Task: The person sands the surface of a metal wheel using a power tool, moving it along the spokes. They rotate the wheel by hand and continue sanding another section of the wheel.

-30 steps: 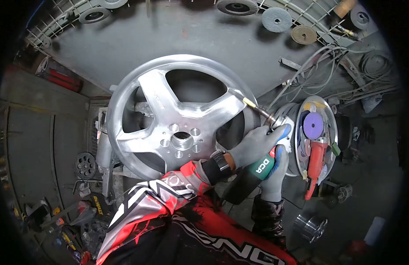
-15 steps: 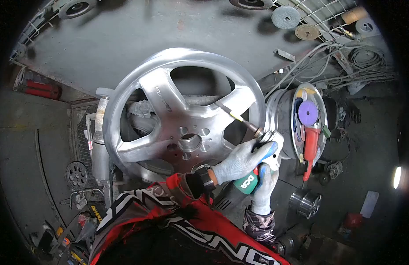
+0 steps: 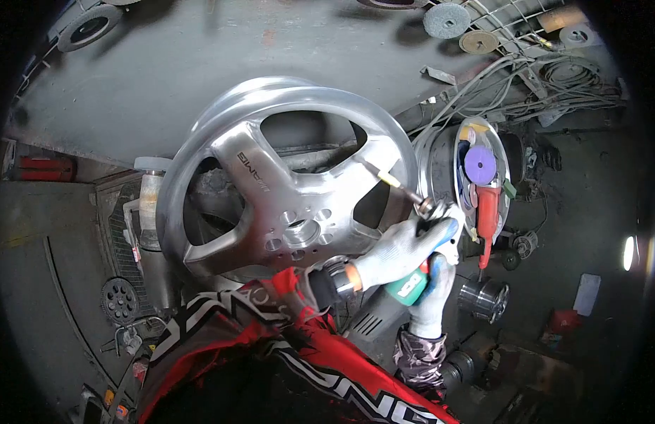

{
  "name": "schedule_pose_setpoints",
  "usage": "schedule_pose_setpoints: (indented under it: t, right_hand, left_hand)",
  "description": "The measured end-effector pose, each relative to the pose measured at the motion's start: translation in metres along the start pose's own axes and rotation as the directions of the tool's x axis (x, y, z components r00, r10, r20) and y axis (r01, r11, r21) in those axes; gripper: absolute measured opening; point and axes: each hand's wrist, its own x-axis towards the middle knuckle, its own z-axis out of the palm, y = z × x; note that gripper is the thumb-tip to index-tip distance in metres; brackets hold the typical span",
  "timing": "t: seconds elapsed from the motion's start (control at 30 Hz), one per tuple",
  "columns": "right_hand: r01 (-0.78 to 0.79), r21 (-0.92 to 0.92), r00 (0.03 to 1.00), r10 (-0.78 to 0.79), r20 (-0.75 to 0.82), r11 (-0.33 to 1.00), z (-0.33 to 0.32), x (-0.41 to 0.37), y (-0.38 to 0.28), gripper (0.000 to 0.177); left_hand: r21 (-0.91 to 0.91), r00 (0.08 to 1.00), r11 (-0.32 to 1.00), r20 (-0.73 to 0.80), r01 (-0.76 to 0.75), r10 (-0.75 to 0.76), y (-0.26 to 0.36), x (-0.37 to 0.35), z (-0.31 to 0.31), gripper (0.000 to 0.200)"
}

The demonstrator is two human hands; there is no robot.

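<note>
A polished metal wheel rim [image 3: 299, 194] with wide spokes and lettering on one spoke faces me. I hold a green die grinder [image 3: 402, 287] marked DCA across its right side. My left hand [image 3: 394, 254], in a white-and-blue glove, wraps round the front of the grinder, close to the chuck [image 3: 426, 207]. Lower on the body, my right hand [image 3: 432, 300], gloved alike, grips it from the right. A thin bit with a yellow band [image 3: 388, 179] reaches out of the chuck, its tip at the face of the upper right spoke.
To the right, a second rim [image 3: 460, 191] lying on its side carries a red angle grinder [image 3: 488, 219] with a purple disc [image 3: 480, 165]. Coiled cables [image 3: 571, 79] lie at the back right. A metal canister [image 3: 158, 261] stands left of the wheel. Abrasive discs [image 3: 446, 21] hang on wire mesh.
My view has shifted, so the surroundings sit further left in the picture. Both hands still hold the grinder, and its bit remains over the same spoke.
</note>
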Motion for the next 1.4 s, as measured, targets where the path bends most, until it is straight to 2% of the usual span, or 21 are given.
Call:
schedule_pose_setpoints:
  t: [0.07, 0.1, 0.13, 0.23, 0.3, 0.33, 0.4, 0.43, 0.57, 0.6, 0.7, 0.8, 0.83, 0.97, 1.07, 1.13, 1.17, 1.2, 1.3, 1.4]
  right_hand:
    - [0.049, -0.005, 0.997, -0.049, -0.052, 0.999, 0.0, 0.011, -0.009, 0.047]
    - [0.058, -0.015, 0.996, -0.059, -0.072, 0.998, 0.001, 0.016, -0.014, 0.045]
    - [0.066, -0.025, 0.993, -0.068, -0.093, 0.998, 0.002, 0.019, -0.018, 0.044]
    - [0.09, -0.067, 0.989, -0.097, -0.114, 0.994, 0.009, 0.02, -0.026, 0.043]
    - [0.099, -0.103, 0.984, -0.113, -0.136, 0.99, 0.007, 0.017, -0.023, 0.045]
    - [0.097, -0.107, 0.985, -0.111, -0.135, 0.99, 0.005, 0.014, -0.023, 0.045]
    - [0.061, -0.154, 0.991, -0.078, -0.106, 0.986, 0.003, 0.008, -0.022, 0.069]
    - [0.037, -0.155, 0.993, -0.053, -0.102, 0.987, 0.003, 0.006, -0.024, 0.071]
    - [0.021, -0.181, 0.997, -0.034, -0.068, 0.983, 0.009, -0.01, -0.024, 0.072]
    - [0.044, -0.112, 0.997, -0.051, -0.062, 0.993, 0.013, -0.014, -0.02, 0.072]
    - [0.002, -0.108, 0.999, -0.007, -0.039, 0.994, 0.02, -0.021, -0.021, 0.072]
    - [-0.048, -0.078, 0.998, 0.045, -0.043, 0.996, 0.017, -0.027, -0.012, 0.072]
    - [-0.054, -0.07, 0.998, 0.052, -0.017, 0.996, 0.016, -0.027, -0.011, 0.072]
    - [-0.03, -0.033, 0.999, 0.031, 0.035, 0.999, 0.018, -0.026, -0.014, 0.073]
    - [-0.015, -0.037, 1.0, 0.015, -0.007, 0.999, 0.005, -0.019, -0.011, 0.073]
    - [-0.008, -0.066, 0.999, 0.005, -0.038, 0.998, 0.005, -0.01, -0.02, 0.073]
    - [0.023, -0.112, 0.999, -0.025, -0.024, 0.993, 0.003, -0.005, -0.025, 0.072]
    - [0.043, -0.107, 0.998, -0.048, -0.047, 0.993, 0.007, -0.002, -0.031, 0.071]
    - [0.019, -0.136, 0.989, -0.038, -0.144, 0.991, 0.004, 0.008, -0.033, 0.071]
    - [0.045, -0.144, 0.989, -0.065, -0.135, 0.989, 0.008, 0.011, -0.036, 0.072]
  left_hand:
    - [-0.032, 0.993, 0.995, 0.077, -0.09, 0.092, 0.009, 0.014, 0.0, 0.053]
    - [-0.085, 0.991, 0.995, 0.122, -0.051, 0.061, 0.024, 0.016, -0.002, 0.054]
    - [-0.131, 0.988, 0.988, 0.118, -0.082, 0.098, 0.044, 0.012, -0.006, 0.054]
    - [-0.183, 0.988, 0.981, 0.128, -0.06, 0.084, 0.039, 0.02, -0.004, 0.053]
    - [-0.307, 0.977, 0.949, 0.169, -0.075, 0.132, 0.038, 0.015, -0.006, 0.052]
    - [-0.311, 0.977, 0.947, 0.168, -0.074, 0.132, 0.038, 0.012, -0.007, 0.052]
    - [-0.335, 0.975, 0.935, 0.136, -0.12, 0.174, 0.029, 0.006, -0.006, 0.049]
    - [-0.399, 0.975, 0.913, 0.158, -0.079, 0.154, 0.023, 0.005, -0.004, 0.047]
    - [-0.35, 0.985, 0.936, 0.146, -0.032, 0.088, 0.007, -0.01, -0.006, 0.045]
    - [-0.351, 0.986, 0.936, 0.144, -0.032, 0.088, 0.005, -0.014, -0.006, 0.045]
    - [-0.268, 0.992, 0.962, 0.096, -0.051, 0.08, 0.003, -0.027, -0.012, 0.044]
    - [-0.294, 0.997, 0.955, 0.053, -0.037, 0.055, 0.0, -0.038, -0.013, 0.044]
    - [-0.27, 0.994, 0.958, 0.025, -0.1, 0.11, -0.006, -0.04, -0.009, 0.044]
    - [-0.202, 0.994, 0.974, 0.021, -0.104, 0.111, -0.013, -0.04, -0.008, 0.043]
    - [-0.282, 0.999, 0.959, 0.036, -0.018, 0.029, -0.001, -0.023, -0.004, 0.043]
    - [-0.303, 0.985, 0.952, 0.156, -0.03, 0.081, 0.011, -0.011, -0.005, 0.043]
    - [-0.339, 0.985, 0.94, 0.152, -0.03, 0.087, 0.015, -0.005, -0.002, 0.044]
    - [-0.415, 0.976, 0.906, 0.152, -0.083, 0.159, 0.026, -0.002, -0.002, 0.046]
    - [-0.407, 0.967, 0.911, 0.2, -0.064, 0.157, 0.027, 0.017, -0.001, 0.047]
    - [-0.398, 0.965, 0.916, 0.213, -0.054, 0.15, 0.028, 0.02, -0.005, 0.048]
